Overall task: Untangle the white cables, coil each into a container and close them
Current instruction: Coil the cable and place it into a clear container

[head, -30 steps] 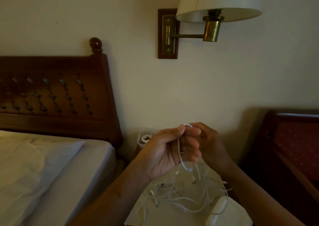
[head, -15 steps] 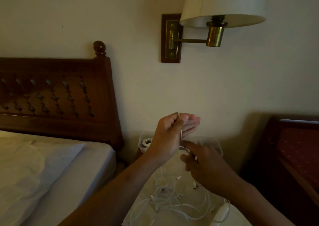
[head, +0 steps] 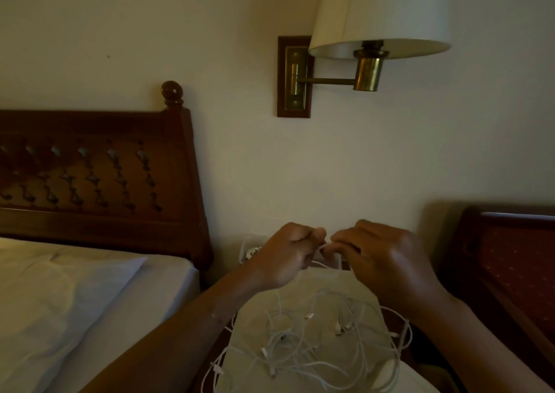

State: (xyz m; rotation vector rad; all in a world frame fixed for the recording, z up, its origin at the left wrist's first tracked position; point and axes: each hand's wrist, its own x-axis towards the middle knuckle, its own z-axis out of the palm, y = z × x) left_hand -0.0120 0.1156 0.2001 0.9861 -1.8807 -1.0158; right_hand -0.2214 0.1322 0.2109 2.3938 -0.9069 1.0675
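A tangle of thin white cables (head: 312, 341) with small plugs lies spread on a pale cloth over the bedside table (head: 306, 290). My left hand (head: 288, 257) and my right hand (head: 381, 260) are raised above the tangle, side by side, fingertips nearly touching. Both pinch the same white cable strand (head: 322, 247) between them, and its ends hang down into the heap. A clear container (head: 250, 250) holding a coiled cable stands at the table's back left, mostly hidden behind my left hand.
A bed with a white sheet (head: 75, 302) and dark wooden headboard (head: 99, 176) is on the left. A brass wall lamp (head: 369, 68) hangs above. A dark red upholstered chair (head: 510, 272) stands on the right. A white rounded object (head: 387, 376) lies at the table's front.
My right hand has risen from below the left to level with it. Both hands have dropped a little lower and now pinch the strand tip to tip.
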